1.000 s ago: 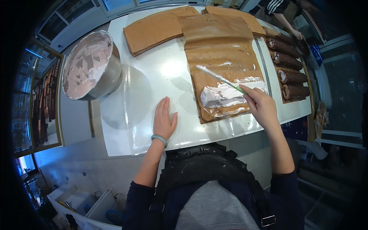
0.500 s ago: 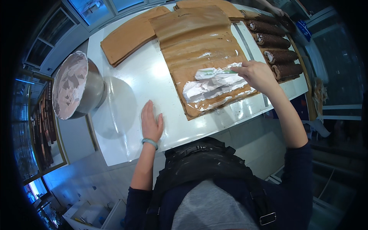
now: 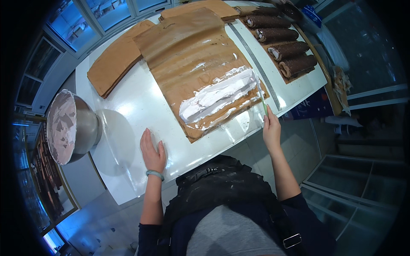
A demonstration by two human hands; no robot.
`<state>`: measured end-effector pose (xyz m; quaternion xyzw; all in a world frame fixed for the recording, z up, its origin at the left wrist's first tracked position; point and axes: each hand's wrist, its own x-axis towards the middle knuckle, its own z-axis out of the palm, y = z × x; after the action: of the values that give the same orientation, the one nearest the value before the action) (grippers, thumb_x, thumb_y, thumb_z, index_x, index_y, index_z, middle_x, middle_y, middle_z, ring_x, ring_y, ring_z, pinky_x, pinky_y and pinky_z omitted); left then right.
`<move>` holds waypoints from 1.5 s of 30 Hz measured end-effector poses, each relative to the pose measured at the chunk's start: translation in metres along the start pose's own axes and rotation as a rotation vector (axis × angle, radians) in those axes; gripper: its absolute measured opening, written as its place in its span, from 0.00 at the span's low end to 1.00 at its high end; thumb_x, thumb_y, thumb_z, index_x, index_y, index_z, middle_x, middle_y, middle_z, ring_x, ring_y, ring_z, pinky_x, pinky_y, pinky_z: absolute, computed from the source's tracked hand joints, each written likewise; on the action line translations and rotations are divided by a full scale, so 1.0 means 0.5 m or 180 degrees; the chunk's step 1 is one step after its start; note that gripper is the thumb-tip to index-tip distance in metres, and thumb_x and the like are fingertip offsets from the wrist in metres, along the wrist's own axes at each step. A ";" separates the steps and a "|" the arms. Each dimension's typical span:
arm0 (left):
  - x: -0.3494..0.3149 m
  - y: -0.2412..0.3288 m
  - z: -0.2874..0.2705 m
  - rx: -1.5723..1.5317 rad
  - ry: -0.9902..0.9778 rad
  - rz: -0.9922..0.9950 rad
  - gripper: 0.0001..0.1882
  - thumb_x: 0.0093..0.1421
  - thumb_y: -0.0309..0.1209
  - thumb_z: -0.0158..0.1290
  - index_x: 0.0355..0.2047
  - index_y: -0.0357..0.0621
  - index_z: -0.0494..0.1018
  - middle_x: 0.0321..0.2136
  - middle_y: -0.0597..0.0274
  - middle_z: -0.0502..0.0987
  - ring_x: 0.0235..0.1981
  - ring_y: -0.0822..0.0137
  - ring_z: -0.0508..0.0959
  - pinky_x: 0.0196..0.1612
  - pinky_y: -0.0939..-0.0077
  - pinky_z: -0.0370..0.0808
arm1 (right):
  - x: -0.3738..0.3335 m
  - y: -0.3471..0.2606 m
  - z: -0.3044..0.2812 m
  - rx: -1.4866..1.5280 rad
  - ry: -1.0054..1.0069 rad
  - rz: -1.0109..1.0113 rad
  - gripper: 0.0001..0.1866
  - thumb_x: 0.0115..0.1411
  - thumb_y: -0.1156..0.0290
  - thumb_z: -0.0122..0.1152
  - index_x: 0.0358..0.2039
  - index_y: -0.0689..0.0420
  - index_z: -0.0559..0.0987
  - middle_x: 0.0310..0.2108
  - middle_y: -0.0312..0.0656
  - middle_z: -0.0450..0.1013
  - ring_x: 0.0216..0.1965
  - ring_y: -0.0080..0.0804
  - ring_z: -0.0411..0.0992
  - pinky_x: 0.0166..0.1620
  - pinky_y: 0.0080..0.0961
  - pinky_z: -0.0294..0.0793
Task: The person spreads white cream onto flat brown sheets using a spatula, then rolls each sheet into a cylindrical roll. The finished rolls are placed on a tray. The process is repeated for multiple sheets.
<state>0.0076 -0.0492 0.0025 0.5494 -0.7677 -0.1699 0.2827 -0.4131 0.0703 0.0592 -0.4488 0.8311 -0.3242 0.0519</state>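
Observation:
My right hand (image 3: 272,127) grips a spatula by its green handle (image 3: 265,109). The spatula's blade, smeared with white, stands along the right end of a thick band of white cream (image 3: 222,91). That cream lies across the near part of a brown sponge sheet (image 3: 184,128), with wrinkled brown baking paper (image 3: 188,47) stretching behind it. Flat on the white table to the left of the sheet rests my left hand (image 3: 153,152), its fingers stretched out and a bracelet round the wrist. It holds nothing.
A metal bowl (image 3: 87,128) of pale cream stands tilted at the table's left edge. Stacked brown sheets (image 3: 117,59) lie behind. Several dark cream-filled rolls (image 3: 294,51) sit at the far right, beside a long metal ruler (image 3: 256,68) on the white table (image 3: 124,128).
My right hand has drawn the spatula off the cream's top to its right end, nearer to me. The cream band looks smoother and longer. My left hand stays flat; the whole view has shifted.

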 end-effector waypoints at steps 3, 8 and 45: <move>0.001 -0.002 -0.001 0.0056 0.0015 0.0112 0.34 0.65 0.27 0.54 0.70 0.35 0.59 0.66 0.42 0.65 0.67 0.42 0.64 0.71 0.52 0.60 | -0.073 -0.010 0.048 0.0117 -0.0012 0.0110 0.26 0.73 0.73 0.53 0.70 0.52 0.69 0.37 0.47 0.71 0.37 0.41 0.74 0.43 0.34 0.74; 0.002 -0.002 -0.004 -0.0038 -0.0025 0.0091 0.34 0.65 0.26 0.54 0.70 0.35 0.59 0.66 0.43 0.66 0.67 0.43 0.65 0.71 0.52 0.60 | -0.190 -0.098 0.097 0.0391 -0.0439 0.0009 0.28 0.70 0.76 0.55 0.70 0.50 0.70 0.37 0.46 0.69 0.36 0.42 0.73 0.41 0.34 0.74; -0.010 -0.034 0.006 -0.0319 -0.0519 -0.0084 0.31 0.61 0.32 0.58 0.62 0.31 0.64 0.58 0.35 0.68 0.62 0.36 0.66 0.68 0.50 0.63 | -0.034 -0.845 0.223 -0.0051 -0.0950 -0.3505 0.27 0.58 0.76 0.59 0.60 0.54 0.78 0.35 0.42 0.72 0.37 0.39 0.76 0.37 0.34 0.79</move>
<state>0.0197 -0.0502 -0.0106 0.5290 -0.7714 -0.2559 0.2441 -0.0601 -0.1349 0.2154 -0.8571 0.4607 -0.2302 -0.0113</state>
